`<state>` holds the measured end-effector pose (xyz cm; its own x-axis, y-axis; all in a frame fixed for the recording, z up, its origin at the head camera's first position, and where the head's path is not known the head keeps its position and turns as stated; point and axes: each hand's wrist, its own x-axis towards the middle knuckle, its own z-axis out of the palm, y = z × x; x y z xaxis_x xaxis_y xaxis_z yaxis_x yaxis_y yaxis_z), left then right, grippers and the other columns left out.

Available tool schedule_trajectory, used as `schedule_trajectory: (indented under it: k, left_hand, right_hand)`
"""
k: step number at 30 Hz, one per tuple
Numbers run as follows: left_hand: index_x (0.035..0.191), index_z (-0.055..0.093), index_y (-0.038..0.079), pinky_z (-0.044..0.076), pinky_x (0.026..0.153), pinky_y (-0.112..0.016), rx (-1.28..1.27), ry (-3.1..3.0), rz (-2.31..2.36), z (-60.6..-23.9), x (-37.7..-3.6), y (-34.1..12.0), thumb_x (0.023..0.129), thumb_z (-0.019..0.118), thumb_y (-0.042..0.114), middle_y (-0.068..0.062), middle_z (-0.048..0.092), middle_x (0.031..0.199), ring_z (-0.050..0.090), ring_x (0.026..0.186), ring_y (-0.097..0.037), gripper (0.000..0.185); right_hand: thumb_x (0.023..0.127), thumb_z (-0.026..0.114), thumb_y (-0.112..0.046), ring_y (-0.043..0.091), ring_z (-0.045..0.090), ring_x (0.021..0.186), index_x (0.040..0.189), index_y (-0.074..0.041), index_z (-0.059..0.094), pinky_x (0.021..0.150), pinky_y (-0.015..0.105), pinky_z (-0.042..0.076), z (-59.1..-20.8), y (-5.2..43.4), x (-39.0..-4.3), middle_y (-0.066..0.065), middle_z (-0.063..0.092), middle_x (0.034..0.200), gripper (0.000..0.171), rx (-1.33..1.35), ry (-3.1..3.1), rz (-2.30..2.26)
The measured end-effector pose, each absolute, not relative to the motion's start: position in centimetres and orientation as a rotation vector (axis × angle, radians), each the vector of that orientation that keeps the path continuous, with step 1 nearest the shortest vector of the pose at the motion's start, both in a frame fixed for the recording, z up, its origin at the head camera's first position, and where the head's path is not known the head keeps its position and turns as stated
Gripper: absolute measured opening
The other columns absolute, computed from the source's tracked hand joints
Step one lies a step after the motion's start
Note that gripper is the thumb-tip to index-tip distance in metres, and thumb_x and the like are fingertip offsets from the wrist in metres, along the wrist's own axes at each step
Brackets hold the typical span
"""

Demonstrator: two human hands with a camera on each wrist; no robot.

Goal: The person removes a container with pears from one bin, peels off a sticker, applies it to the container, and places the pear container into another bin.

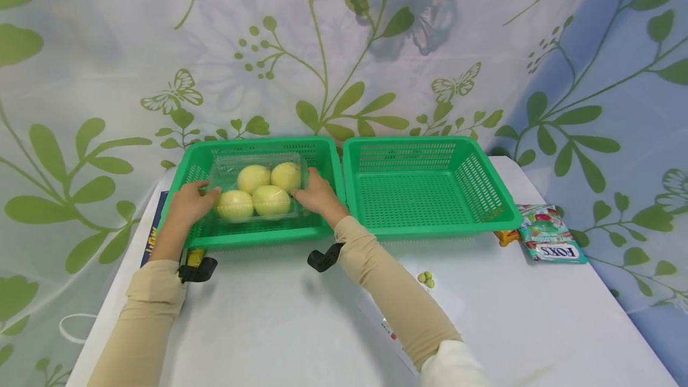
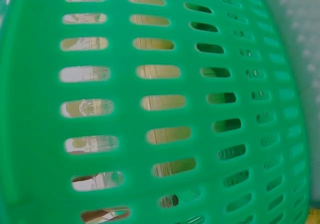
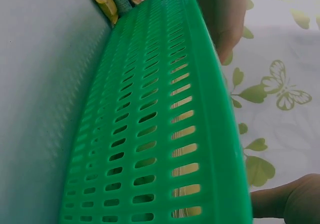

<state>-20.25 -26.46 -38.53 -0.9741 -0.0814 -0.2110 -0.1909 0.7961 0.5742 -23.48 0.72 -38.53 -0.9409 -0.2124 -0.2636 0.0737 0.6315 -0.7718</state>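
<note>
A clear plastic box (image 1: 301, 208) of several pale yellow round fruits (image 1: 271, 200) is in the left green basket (image 1: 258, 235), seen in the head view. My left hand (image 1: 188, 203) grips the box at its left end, thumb toward the fruits. At the opposite end, my right hand (image 1: 319, 193) holds the box. Through the slots of the basket wall (image 2: 125, 84), the left wrist view shows pale patches of the contents. In the right wrist view, part of my left hand (image 3: 222, 19) is beyond the rim, with a right-hand digit (image 3: 285, 199) low down.
Another green basket (image 1: 408, 235) stands beside it on the right. A Fox's candy bag (image 1: 550, 235) and a small orange packet (image 1: 506, 237) lie right of that. Small green fruits (image 1: 426, 279) show on the white table (image 1: 258, 327). A dark blue packet (image 1: 153, 235) is at left.
</note>
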Motion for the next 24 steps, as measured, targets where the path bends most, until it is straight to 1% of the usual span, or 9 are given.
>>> schedule_trajectory:
  k: [5,8,11,14,16,18,21,22,24]
  left_hand:
    - [0.153,0.028,-0.010,0.045,0.103,-0.066,-0.254,2.798,0.978,-38.5,-20.1,-26.3,0.107,0.036,0.040,-0.040,0.039,0.147,0.042,0.133,-0.056,0.068]
    - [0.154,0.028,-0.008,0.044,0.104,-0.066,-0.278,2.797,1.015,-38.5,-20.1,-26.2,0.108,0.035,0.039,-0.039,0.038,0.149,0.041,0.134,-0.055,0.066]
    - [0.154,0.029,-0.007,0.045,0.103,-0.065,-0.278,2.807,1.056,-38.5,-19.9,-26.2,0.109,0.030,0.036,-0.038,0.040,0.148,0.043,0.133,-0.054,0.062]
    - [0.153,0.030,-0.007,0.049,0.094,-0.060,-0.260,2.813,1.131,-38.7,-19.7,-26.3,0.110,0.022,0.029,-0.039,0.043,0.146,0.049,0.128,-0.053,0.056]
    - [0.153,0.031,-0.007,0.052,0.084,-0.051,-0.254,2.815,1.172,-38.7,-19.6,-26.3,0.110,0.017,0.022,-0.039,0.044,0.144,0.053,0.125,-0.052,0.054]
    - [0.153,0.031,-0.007,0.050,0.072,-0.041,-0.258,2.807,1.205,-38.7,-19.5,-26.3,0.109,0.016,0.016,-0.039,0.044,0.145,0.055,0.124,-0.051,0.053]
    - [0.154,0.032,-0.006,0.042,0.058,-0.033,-0.260,2.806,1.201,-38.7,-19.5,-26.4,0.107,0.015,0.013,-0.039,0.044,0.146,0.056,0.123,-0.051,0.053]
    - [0.154,0.031,-0.005,0.040,0.056,-0.032,-0.261,2.798,1.205,-38.7,-19.5,-26.4,0.107,0.015,0.013,-0.039,0.043,0.146,0.055,0.124,-0.051,0.053]
    - [0.154,0.031,-0.005,0.040,0.058,-0.033,-0.267,2.783,1.207,-38.6,-19.4,-26.4,0.105,0.016,0.010,-0.038,0.042,0.147,0.054,0.126,-0.051,0.053]
  right_hand:
    - [0.101,0.058,-0.028,0.035,0.043,0.144,0.161,-0.010,0.018,0.113,0.051,0.044,-38.4,0.8,-23.4,0.016,0.040,0.159,0.074,-0.073,2.504,-1.246]
    - [0.100,0.060,-0.027,0.034,0.055,0.130,0.161,-0.011,0.019,0.106,0.049,0.049,-38.2,0.9,-23.4,0.018,0.054,0.145,0.075,-0.061,2.496,-1.262]
    - [0.099,0.061,-0.026,0.033,0.059,0.122,0.160,-0.011,0.021,0.100,0.048,0.052,-38.1,1.0,-23.3,0.018,0.058,0.137,0.074,-0.061,2.507,-1.275]
    - [0.099,0.062,-0.025,0.032,0.059,0.122,0.160,-0.011,0.022,0.097,0.047,0.053,-37.9,1.2,-23.2,0.018,0.057,0.139,0.074,-0.073,2.518,-1.290]
    - [0.099,0.062,-0.025,0.031,0.057,0.125,0.160,-0.012,0.023,0.097,0.047,0.053,-37.8,1.3,-23.2,0.017,0.054,0.142,0.074,-0.082,2.516,-1.292]
    - [0.099,0.062,-0.026,0.030,0.058,0.121,0.160,-0.013,0.022,0.094,0.045,0.053,-37.7,1.4,-23.2,0.016,0.055,0.140,0.074,-0.102,2.508,-1.289]
    - [0.099,0.061,-0.025,0.028,0.060,0.109,0.160,-0.013,0.021,0.085,0.042,0.052,-37.6,1.6,-23.1,0.014,0.057,0.133,0.074,-0.134,2.495,-1.288]
    - [0.099,0.061,-0.025,0.027,0.059,0.104,0.160,-0.013,0.021,0.082,0.040,0.050,-37.5,1.6,-23.1,0.014,0.058,0.130,0.074,-0.145,2.495,-1.290]
    - [0.099,0.061,-0.024,0.024,0.057,0.095,0.160,-0.013,0.021,0.078,0.038,0.048,-37.6,1.7,-23.0,0.013,0.059,0.123,0.074,-0.155,2.491,-1.296]
